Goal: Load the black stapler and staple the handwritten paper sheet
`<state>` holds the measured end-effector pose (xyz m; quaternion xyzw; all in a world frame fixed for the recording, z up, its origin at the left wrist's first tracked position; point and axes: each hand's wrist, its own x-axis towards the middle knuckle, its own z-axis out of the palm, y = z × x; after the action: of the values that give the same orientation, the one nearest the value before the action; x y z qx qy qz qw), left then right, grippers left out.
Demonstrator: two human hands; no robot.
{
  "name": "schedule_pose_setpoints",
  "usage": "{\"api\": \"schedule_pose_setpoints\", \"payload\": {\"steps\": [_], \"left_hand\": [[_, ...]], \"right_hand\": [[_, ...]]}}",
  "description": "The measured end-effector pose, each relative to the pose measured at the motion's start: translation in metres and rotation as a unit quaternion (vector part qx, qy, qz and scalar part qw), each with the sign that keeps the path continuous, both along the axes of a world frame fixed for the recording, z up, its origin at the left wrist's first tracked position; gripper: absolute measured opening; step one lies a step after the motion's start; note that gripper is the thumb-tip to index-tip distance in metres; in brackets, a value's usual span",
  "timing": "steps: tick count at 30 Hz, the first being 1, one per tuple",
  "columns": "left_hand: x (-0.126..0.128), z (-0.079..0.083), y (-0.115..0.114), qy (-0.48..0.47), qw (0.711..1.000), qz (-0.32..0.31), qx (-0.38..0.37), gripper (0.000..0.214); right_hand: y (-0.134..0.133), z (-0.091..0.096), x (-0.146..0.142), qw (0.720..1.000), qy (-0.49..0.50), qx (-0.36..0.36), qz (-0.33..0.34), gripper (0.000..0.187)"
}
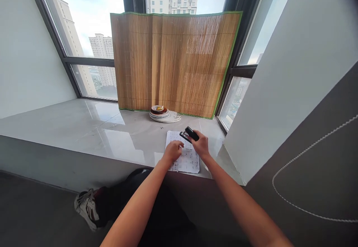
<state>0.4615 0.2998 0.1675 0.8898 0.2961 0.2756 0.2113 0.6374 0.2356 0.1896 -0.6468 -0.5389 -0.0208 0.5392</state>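
In my right hand is a black stapler, its jaw end pointing left and tilted above the paper. Below it lies a sheet of white paper covered in rows of dark marks, at the front edge of the sill; whether it is one sheet or several I cannot tell. My left hand rests over the left part of the paper, its fingers curled together. Whatever those fingers may hold is too small or hidden to make out. A small gap separates the hand from the stapler.
Behind the paper stands a stack of plates with small yellowish things on top. A bamboo mat leans against the window. Tiny dark bits lie on the glossy sill. A white wall bounds the right side, with a beaded cord hanging nearby.
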Motion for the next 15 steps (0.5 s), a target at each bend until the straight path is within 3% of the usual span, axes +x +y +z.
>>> {"api": "schedule_pose_setpoints", "payload": {"steps": [3, 5, 11, 15], "left_hand": [[-0.009, 0.007, 0.01, -0.073, 0.983, 0.156, -0.071, 0.04], [-0.014, 0.008, 0.017, -0.094, 0.964, 0.217, -0.118, 0.039], [-0.015, -0.002, 0.03, -0.124, 0.939, 0.263, -0.186, 0.038], [-0.014, -0.009, 0.036, -0.145, 0.928, 0.269, -0.215, 0.041]], "right_hand": [[0.025, -0.006, -0.02, 0.996, -0.013, -0.04, 0.078, 0.031], [0.035, -0.014, -0.025, 0.994, -0.02, -0.061, 0.094, 0.031], [0.039, -0.033, -0.011, 0.992, -0.004, -0.081, 0.099, 0.029], [0.041, -0.038, 0.002, 0.993, 0.035, -0.108, 0.027, 0.041]]}}
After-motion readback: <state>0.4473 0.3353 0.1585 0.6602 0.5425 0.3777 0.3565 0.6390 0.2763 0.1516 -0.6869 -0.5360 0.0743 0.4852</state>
